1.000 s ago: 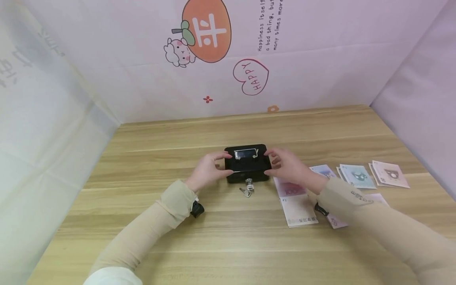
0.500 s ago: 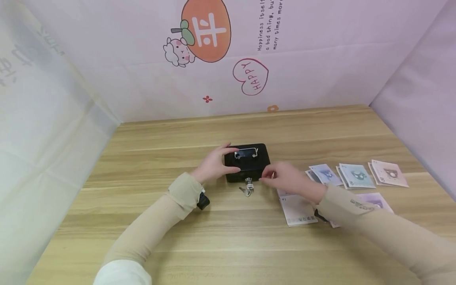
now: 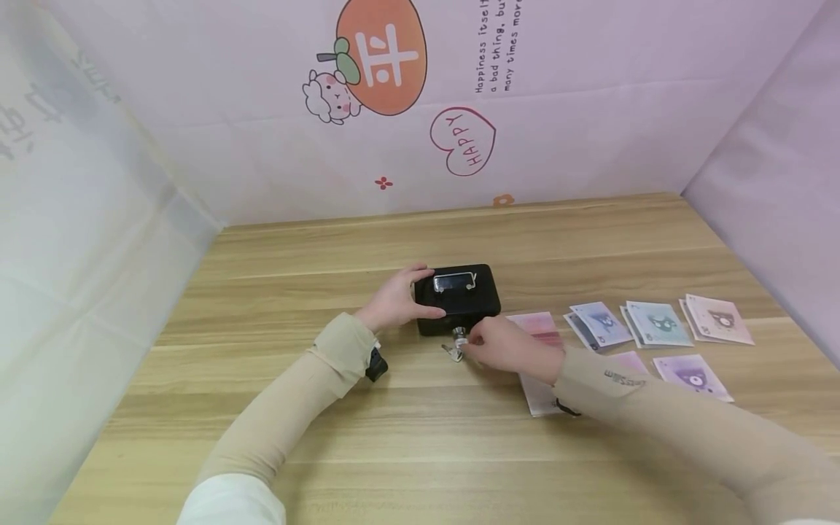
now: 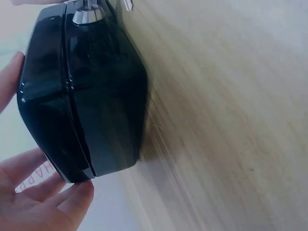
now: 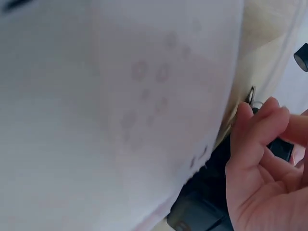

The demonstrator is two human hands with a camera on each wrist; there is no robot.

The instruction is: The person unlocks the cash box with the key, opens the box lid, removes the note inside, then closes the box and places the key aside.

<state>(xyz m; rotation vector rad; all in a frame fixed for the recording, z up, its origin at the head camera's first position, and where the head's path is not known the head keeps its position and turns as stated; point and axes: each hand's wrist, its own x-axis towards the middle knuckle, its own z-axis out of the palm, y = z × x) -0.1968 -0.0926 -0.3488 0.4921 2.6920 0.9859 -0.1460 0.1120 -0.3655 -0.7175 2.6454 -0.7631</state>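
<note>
A black metal cash box, its lid down and a wire handle on top, sits mid-table. My left hand holds its left end, thumb at the lid's front edge and fingers towards the back. The left wrist view shows those fingers against the box's end and lid. In front, a silver lock sticks out with a key in it, and a spare key hangs below. My right hand pinches the key at the lock; the fingertips largely cover it.
Folded play banknotes lie to the right: purple-blue, green and brownish ones in a row, a purple one nearer. Pink notes lie partly under my right forearm. Printed cloth walls in the table's back and sides.
My right hand has left the box's right end and come forward and left to the key. My left hand has shifted slightly right along the box. The box stays in place.
</note>
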